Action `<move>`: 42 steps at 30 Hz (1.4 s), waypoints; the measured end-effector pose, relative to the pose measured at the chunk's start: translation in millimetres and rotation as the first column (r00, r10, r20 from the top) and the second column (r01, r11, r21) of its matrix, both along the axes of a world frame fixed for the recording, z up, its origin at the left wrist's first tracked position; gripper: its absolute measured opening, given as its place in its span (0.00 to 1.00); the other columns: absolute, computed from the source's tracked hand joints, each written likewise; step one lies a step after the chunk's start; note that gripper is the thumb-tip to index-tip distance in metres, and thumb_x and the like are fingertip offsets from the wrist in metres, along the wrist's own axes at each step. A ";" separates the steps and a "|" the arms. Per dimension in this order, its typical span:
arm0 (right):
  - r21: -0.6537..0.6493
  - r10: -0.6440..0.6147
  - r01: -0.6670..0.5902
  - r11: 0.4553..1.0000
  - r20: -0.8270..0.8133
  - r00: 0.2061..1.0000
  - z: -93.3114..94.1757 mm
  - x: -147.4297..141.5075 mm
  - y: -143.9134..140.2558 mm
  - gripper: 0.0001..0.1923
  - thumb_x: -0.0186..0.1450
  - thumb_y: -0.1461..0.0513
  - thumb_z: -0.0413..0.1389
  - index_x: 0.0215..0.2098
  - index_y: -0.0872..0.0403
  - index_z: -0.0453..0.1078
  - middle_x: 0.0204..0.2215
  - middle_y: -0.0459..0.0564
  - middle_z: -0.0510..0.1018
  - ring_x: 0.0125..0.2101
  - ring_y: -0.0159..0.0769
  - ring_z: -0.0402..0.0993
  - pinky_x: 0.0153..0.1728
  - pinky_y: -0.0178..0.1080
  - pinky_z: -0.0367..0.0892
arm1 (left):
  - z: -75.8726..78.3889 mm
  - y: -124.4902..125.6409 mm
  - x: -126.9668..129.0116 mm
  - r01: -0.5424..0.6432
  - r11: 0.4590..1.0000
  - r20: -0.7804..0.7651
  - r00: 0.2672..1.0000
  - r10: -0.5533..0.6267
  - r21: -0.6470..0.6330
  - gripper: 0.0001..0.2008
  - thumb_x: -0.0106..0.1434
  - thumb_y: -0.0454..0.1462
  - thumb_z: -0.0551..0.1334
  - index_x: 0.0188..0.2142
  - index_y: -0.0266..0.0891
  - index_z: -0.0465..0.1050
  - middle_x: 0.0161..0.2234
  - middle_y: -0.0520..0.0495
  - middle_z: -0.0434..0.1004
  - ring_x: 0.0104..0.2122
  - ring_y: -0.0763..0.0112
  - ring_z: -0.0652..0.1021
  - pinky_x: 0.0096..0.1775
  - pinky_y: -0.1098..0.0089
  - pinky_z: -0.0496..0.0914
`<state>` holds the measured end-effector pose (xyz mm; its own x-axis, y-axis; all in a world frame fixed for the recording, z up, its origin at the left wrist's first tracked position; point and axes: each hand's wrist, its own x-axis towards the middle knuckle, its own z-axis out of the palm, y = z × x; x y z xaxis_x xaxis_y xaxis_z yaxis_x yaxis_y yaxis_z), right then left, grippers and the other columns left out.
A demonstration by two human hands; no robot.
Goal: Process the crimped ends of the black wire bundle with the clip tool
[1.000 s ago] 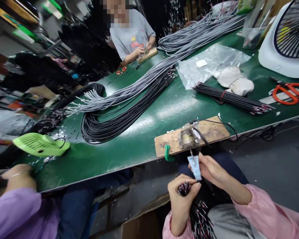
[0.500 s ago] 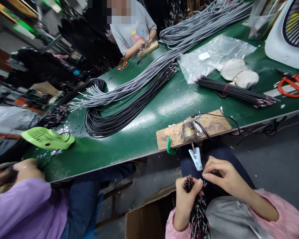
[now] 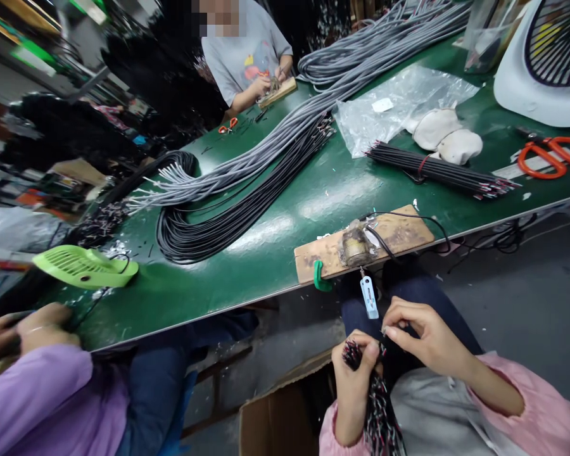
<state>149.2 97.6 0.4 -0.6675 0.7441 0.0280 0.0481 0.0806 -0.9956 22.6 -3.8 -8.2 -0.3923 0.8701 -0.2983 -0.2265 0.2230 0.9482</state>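
Head view: a bundle of black wires [image 3: 377, 405] with red and white stripped tips is gripped upright in the left hand [image 3: 356, 373], which is closed around it below the near edge of the desk [image 3: 275, 253], over the lap. The right hand [image 3: 420, 335] is pinched thumb to forefinger at the bundle's top, on what appears to be a single wire end; whether anything is actually caught between the fingertips cannot be told. Just above the hands, a small blue tool [image 3: 369, 296] hangs from the wooden board [image 3: 361, 244] clamped at the desk's near edge.

As to progress, much seems left: long coils of grey cables [image 3: 285, 139] and black cables [image 3: 228, 221] are spread across the desk's middle, and a tied bundle of short wires [image 3: 437, 171] lies toward its right side. Scissors [image 3: 548, 158] rest near the right edge. A co-worker's hands [image 3: 23, 329] are seen at the near left corner.
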 end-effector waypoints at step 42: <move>-0.711 -0.100 -0.227 0.666 -0.386 0.917 -18.9 -20.3 -16.5 0.10 0.59 0.58 0.57 0.25 0.56 0.64 0.21 0.44 0.63 0.23 0.29 0.59 0.25 0.33 0.56 | -2.7 9.0 4.4 -0.011 0.997 0.063 0.998 0.007 0.073 0.09 0.51 0.40 0.67 0.24 0.36 0.75 0.20 0.53 0.68 0.17 0.78 0.69 0.20 0.75 0.63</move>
